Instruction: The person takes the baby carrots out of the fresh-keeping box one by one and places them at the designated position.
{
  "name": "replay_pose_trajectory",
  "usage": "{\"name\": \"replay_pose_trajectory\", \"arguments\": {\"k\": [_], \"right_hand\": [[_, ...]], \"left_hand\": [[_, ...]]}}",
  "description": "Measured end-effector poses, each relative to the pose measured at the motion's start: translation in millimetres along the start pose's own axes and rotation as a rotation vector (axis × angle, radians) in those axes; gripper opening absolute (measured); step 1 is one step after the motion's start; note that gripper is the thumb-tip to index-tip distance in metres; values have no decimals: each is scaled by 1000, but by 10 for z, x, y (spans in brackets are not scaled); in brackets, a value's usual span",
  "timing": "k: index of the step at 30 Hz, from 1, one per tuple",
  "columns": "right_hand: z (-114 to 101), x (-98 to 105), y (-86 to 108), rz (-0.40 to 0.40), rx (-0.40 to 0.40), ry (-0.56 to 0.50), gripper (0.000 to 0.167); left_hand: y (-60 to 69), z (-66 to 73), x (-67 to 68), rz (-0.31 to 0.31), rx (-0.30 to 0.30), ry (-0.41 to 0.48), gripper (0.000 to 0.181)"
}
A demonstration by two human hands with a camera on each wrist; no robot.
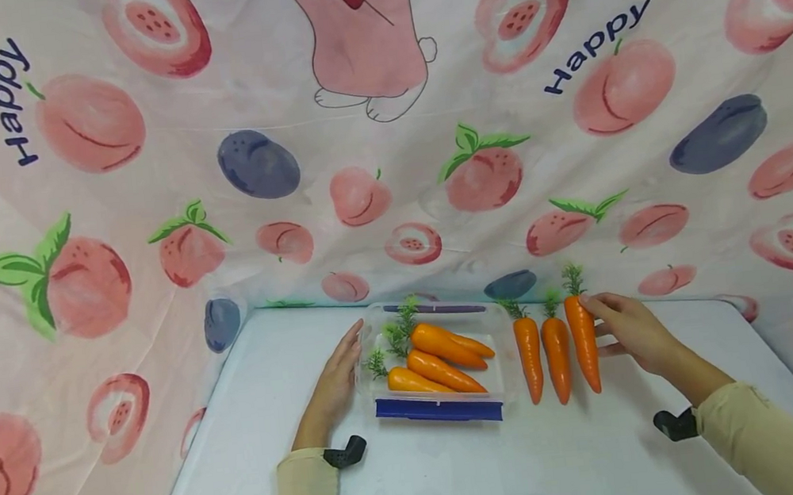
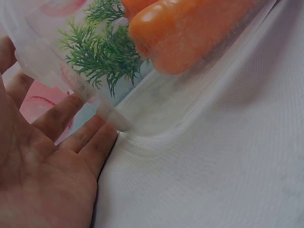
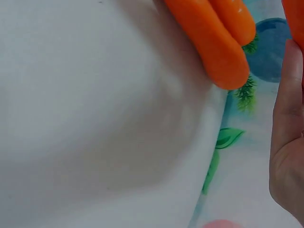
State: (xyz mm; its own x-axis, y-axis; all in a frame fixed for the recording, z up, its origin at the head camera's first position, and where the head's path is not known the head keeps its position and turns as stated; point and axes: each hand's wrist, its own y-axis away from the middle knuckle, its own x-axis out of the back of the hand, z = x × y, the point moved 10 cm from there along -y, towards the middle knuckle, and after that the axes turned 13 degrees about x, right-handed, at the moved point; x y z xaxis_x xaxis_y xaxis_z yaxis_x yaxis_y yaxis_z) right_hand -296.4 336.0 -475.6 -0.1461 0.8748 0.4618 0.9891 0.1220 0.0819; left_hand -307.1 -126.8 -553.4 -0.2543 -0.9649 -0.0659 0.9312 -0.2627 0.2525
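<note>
White tabletop (image 1: 532,465) runs wide before the box (image 1: 439,409); left hand (image 1: 338,384), spread, touches its left edge, right hand (image 1: 632,331) pinches the rightmost carrot (image 1: 583,345).

Carrots (image 1: 557,355): orange, tops (image 1: 573,279) green. Box (image 1: 510,348): transparent, front clasp (image 1: 439,410) blue. Table (image 1: 568,462): white. Cloth (image 1: 358,143): pale pink, fruit-printed. Sleeves (image 1: 305,491): beige.

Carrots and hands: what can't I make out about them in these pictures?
Head view: most of the rearmost boxed carrot, hidden by its neighbour.
Left wrist view: the pointed ends of the boxed carrots, cut off by the top edge; part of the left hand, by the left edge.
Right wrist view: most of the held carrot and part of the right hand, cut off by the right edge.
</note>
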Motion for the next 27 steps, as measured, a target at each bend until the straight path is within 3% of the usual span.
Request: {"name": "replay_pose_trajectory", "arguments": {"k": [27], "right_hand": [[581,0,-8,21,-94,87,90]], "left_hand": [[-14,-12,14,10,17,-2,54]]}}
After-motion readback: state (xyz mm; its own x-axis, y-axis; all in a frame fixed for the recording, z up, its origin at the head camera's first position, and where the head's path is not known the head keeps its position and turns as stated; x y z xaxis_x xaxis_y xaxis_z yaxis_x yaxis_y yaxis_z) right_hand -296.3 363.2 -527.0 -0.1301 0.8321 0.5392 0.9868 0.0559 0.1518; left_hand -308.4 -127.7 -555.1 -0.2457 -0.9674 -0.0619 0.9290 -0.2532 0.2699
